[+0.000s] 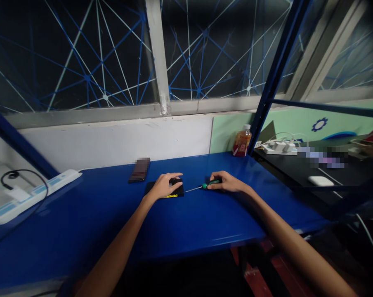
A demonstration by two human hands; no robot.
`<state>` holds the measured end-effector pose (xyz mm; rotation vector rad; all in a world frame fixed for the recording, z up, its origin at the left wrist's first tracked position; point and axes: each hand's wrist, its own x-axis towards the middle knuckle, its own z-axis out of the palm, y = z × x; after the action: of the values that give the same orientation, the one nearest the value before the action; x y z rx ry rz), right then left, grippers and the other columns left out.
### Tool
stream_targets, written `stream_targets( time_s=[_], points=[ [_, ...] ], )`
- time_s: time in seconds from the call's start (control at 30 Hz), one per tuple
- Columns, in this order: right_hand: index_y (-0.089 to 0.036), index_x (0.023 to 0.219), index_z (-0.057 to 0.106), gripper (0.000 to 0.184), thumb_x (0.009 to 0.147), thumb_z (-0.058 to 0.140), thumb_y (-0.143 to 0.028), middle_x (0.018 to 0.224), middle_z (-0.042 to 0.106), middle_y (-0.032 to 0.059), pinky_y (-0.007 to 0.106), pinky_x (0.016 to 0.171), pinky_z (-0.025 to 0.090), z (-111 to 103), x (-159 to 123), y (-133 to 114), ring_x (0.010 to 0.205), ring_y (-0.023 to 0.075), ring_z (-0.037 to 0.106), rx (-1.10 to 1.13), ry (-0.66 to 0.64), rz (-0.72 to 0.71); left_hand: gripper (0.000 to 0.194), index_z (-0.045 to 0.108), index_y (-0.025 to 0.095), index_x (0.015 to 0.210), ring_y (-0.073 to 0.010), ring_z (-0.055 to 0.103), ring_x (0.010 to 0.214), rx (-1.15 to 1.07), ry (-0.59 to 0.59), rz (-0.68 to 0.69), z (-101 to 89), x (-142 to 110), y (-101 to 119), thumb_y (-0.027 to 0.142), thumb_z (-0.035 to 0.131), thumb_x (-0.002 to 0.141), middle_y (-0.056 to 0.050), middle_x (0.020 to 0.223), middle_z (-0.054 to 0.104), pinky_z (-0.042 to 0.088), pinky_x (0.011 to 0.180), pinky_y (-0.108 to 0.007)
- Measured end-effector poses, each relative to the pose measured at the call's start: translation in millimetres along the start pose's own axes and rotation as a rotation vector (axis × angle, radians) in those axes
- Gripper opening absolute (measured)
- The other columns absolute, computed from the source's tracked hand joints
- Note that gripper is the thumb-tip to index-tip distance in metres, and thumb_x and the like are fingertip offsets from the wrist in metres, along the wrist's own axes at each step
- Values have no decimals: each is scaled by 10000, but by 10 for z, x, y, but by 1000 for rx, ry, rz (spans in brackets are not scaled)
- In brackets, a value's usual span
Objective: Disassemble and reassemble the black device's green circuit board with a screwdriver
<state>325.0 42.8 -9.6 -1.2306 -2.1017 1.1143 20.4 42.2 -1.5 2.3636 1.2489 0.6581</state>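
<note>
A flat black box [149, 188] with a yellow strip along its near edge lies on the blue table. My left hand [165, 185] rests over it, thumb and fingers apart, covering much of its top. To the right, my right hand [225, 181] is closed around the green and black handle of a screwdriver [204, 186]. Its thin metal shaft points left, and the tip is close to the box's right edge; whether they touch I cannot tell.
Behind the box lies a dark phone [139, 170]. A drink bottle [242, 141] stands at the back right corner of the blue table [186, 231]. White power strips [38, 194] with cables sit at the left and on the black table [298, 169]. Blue frame posts rise at both sides.
</note>
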Motion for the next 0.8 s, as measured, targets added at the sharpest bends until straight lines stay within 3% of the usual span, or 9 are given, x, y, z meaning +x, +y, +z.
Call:
stream_targets(
  time_s=[0.23,0.37,0.47,0.6,0.73,0.8],
  points=[
    [-145,608,559,491,829,492,-578,514,382,-49,220,438,232,20,-21,-100,466,72,303,-51,33,-34,380,602,248,1195,-222,616,1033,-2,20,15,42,20,-52,408,527,859,-47,1145,665,505,867,-327],
    [-155,806,581,376,755,633,-523,647,522,-20,208,478,301,32,-22,-126,539,86,409,-13,75,-94,342,626,254,1167,-227,605,1051,19,36,27,46,20,-66,376,526,863,-36,1160,661,501,876,-326],
    [-169,882,559,416,674,724,-490,615,523,-37,203,448,311,13,-36,-127,484,81,424,42,10,-45,327,638,255,1149,-227,609,1045,15,42,35,50,23,-75,368,533,860,-35,1151,666,499,879,-326],
    [-146,765,587,424,755,610,-570,583,545,-4,222,410,302,5,-42,-118,424,84,429,44,-72,25,314,642,246,1133,-207,637,997,-49,63,20,62,36,-102,326,573,837,-33,1098,690,500,881,-320],
    [-142,575,543,533,831,474,-604,507,471,-15,235,433,262,34,-20,-114,433,70,349,-17,-32,21,312,642,238,1124,-189,650,966,-102,75,7,71,48,-130,289,593,820,-29,1062,704,502,875,-317],
    [-145,592,546,516,835,476,-595,507,433,-31,233,445,251,44,-13,-111,453,70,326,-20,-10,2,308,644,240,1119,-190,649,971,-107,74,7,71,49,-133,289,591,820,-29,1070,702,501,875,-321]
  ],
)
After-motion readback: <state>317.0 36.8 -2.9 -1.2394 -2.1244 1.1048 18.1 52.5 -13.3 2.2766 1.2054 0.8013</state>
